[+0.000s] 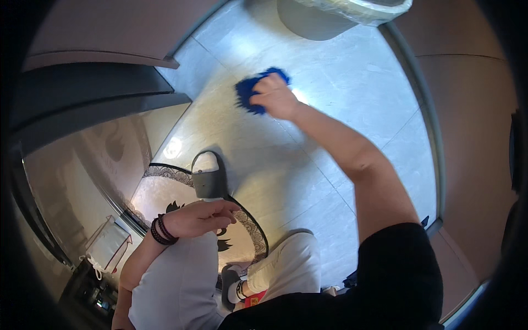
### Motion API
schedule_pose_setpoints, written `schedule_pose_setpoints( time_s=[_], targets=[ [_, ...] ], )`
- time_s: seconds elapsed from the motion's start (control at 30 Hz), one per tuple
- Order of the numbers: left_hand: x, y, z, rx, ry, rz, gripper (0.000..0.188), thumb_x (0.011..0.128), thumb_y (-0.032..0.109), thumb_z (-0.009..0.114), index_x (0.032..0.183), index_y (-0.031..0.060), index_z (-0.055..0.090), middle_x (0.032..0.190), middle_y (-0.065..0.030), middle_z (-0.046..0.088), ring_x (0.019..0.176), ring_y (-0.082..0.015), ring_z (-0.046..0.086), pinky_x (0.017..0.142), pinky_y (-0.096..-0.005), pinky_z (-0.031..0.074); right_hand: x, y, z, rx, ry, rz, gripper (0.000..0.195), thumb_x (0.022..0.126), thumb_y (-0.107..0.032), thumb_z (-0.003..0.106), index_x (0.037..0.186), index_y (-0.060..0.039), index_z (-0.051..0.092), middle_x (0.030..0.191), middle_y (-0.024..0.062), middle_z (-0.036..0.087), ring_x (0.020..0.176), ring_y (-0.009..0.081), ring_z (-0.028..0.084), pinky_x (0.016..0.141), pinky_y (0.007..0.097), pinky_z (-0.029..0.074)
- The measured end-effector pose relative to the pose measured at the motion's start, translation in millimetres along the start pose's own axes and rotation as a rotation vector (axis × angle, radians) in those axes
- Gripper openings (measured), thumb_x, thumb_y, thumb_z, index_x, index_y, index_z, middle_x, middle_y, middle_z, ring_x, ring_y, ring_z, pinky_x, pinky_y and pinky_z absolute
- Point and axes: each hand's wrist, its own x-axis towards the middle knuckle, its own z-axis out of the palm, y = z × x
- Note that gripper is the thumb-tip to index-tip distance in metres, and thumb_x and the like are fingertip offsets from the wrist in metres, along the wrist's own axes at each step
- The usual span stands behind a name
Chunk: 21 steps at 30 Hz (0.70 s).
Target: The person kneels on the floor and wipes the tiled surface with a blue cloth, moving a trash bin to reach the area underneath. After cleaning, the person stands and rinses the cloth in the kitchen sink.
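Observation:
My right hand (275, 98) is stretched far forward, its fingers bent over a dark blue shaggy cleaning cloth (245, 93). The cloth lies on the grey tile floor (330, 82), and part of it is hidden beneath the hand. Over my raised knee in light trousers (177, 272) rests my left hand (202, 218), palm down, holding nothing. Two dark beaded bracelets (163, 232) circle that wrist. Below the left hand is a pale floor mat (159, 192) with a lace-patterned border and black figures. A grey slipper (208, 185) on my foot overlaps the mat's edge.
A grey waste bin (317, 22) with a clear plastic liner stands at the far end. Brown cabinet panels (466, 103) bound the right side. On the left are a dark ledge (90, 90) and a glossy reflective front (90, 165). A whitish bag (108, 243) sits lower left.

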Motion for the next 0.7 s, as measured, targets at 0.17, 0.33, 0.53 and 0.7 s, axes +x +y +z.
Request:
schedule_pose_setpoints(
  time_s=[0.17, 0.33, 0.53, 0.7],
  targets=[
    [4, 11, 3, -0.090, -0.003, 0.046, 0.040, 0.094, 0.010, 0.047, 0.132, 0.0011, 0.038, 0.108, -0.0080, 0.060, 0.100, -0.0143, 0.056, 0.087, -0.0264, 0.043, -86, 43, -61, 0.111, -0.119, 0.233, 0.022, 0.064, 0.002, 0.056, 0.074, -0.0169, 0.062, 0.083, 0.0043, 0.055, 0.086, 0.0281, 0.049, 0.077, 0.0377, 0.041],
    [13, 8, 8, -0.065, 0.000, 0.093, 0.043, 0.094, 0.020, 0.048, 0.131, 0.0010, 0.038, 0.108, -0.0050, 0.061, 0.090, -0.0100, 0.057, 0.074, -0.0243, 0.049, -45, 77, -99, 0.129, 0.223, 0.320, 0.031, 0.068, 0.003, 0.053, 0.090, -0.0163, 0.065, 0.093, 0.0111, 0.057, 0.094, 0.0323, 0.050, 0.083, 0.0380, 0.041],
    [10, 5, 12, 0.035, 0.017, 0.046, 0.042, 0.094, 0.020, 0.047, 0.131, 0.0019, 0.040, 0.107, -0.0056, 0.061, 0.091, -0.0109, 0.057, 0.075, -0.0248, 0.049, -93, 68, -70, -0.140, 0.115, 0.336, 0.031, 0.070, -0.002, 0.059, 0.095, -0.0197, 0.065, 0.112, 0.0105, 0.054, 0.101, 0.0326, 0.049, 0.087, 0.0421, 0.040],
    [12, 7, 9, -0.026, -0.012, 0.072, 0.041, 0.094, 0.016, 0.047, 0.131, 0.0018, 0.040, 0.107, -0.0073, 0.061, 0.094, -0.0130, 0.057, 0.080, -0.0262, 0.047, -179, 62, -84, 0.098, 0.114, 0.529, 0.036, 0.064, 0.006, 0.060, 0.093, -0.0141, 0.064, 0.102, 0.0106, 0.057, 0.094, 0.0285, 0.052, 0.083, 0.0361, 0.044]
  ],
)
